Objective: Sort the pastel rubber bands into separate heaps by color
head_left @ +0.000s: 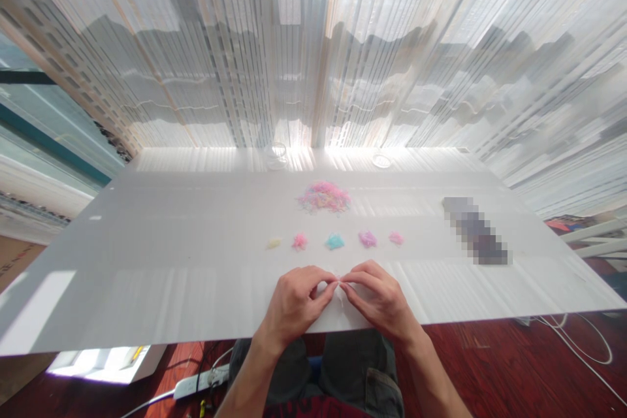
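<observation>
My left hand [304, 294] and my right hand [376, 294] meet near the front edge of the white table [196, 313]. Thumb and forefinger of each are pinched together, fingertips almost touching. Between them is something tiny and pale, too small to make out; a faint whitish strand seems to hang below. Just beyond lies a row of small piles of tiny pieces: pale yellow [274, 243], bright pink [300, 241], turquoise [335, 241], purple [367, 238] and light pink [396, 237]. Farther back sits a larger pile of mixed colours [324, 197].
A pixelated, dark, oblong object [476, 232] lies on the right of the table. Two clear round items, a container [277, 154] and a disc [381, 160], are at the back by the curtain [274, 78]. Below left are a power strip [200, 384] and a white box [108, 364].
</observation>
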`<state>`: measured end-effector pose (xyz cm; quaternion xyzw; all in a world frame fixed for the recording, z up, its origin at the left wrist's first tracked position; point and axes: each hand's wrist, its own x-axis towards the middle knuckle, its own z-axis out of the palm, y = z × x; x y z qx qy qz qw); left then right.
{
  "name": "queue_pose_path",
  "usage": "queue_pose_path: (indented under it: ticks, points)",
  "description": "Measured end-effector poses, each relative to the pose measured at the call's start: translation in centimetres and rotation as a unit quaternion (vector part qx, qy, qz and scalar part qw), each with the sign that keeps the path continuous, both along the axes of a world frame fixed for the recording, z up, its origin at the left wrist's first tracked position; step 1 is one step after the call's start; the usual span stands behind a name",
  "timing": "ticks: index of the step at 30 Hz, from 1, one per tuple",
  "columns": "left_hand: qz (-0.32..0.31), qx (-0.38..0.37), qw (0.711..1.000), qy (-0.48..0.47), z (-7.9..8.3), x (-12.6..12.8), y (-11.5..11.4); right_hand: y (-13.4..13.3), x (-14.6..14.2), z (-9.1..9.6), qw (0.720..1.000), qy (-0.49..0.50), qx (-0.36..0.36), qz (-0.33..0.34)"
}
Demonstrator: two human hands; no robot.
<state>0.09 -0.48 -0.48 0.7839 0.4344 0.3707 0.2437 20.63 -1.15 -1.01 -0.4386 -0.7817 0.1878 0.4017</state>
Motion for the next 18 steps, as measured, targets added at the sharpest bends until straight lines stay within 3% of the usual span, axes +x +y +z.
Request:
queue_pose_path:
  ticks: [18]
  points:
    - [0.007,-0.018,1.0,0.001,0.2,0.01,-0.05,0.02,-0.14,0.47,1.0,0.004,0.002,-0.009]
